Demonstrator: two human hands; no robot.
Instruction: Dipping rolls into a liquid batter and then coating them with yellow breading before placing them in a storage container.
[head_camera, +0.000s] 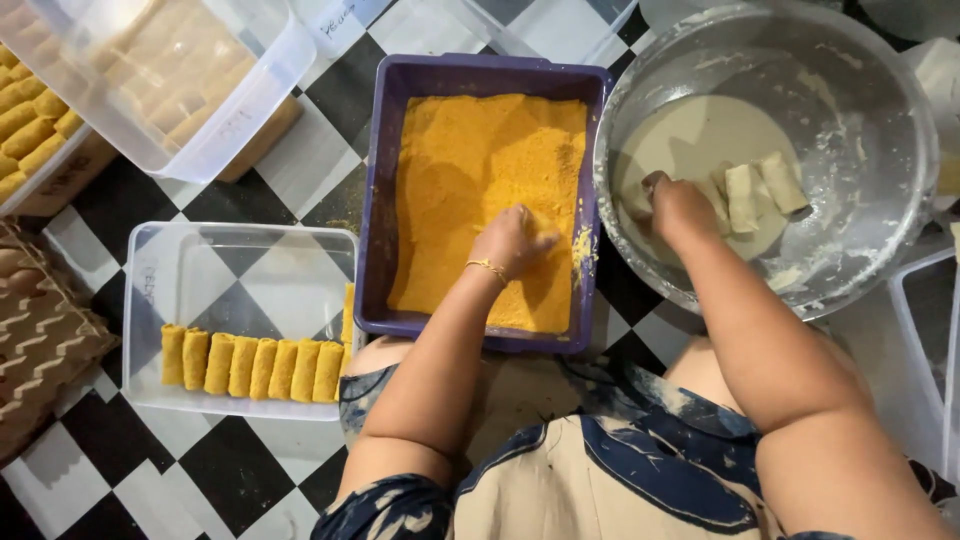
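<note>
My left hand rests fingers-down in the orange breadcrumbs of a purple tray, fingers curled into the crumbs; whether it grips a roll is hidden. A gold bracelet sits on that wrist. My right hand dips into pale batter in a large metal bowl, fingers bent down into the batter at its left side. Two pale rolls lie in the batter just right of that hand.
A clear plastic container at left holds a row of several crumbed rolls. Another clear lidded box with rolls stands at the upper left. A brown patterned cloth lies at far left. The floor is black-and-white checkered.
</note>
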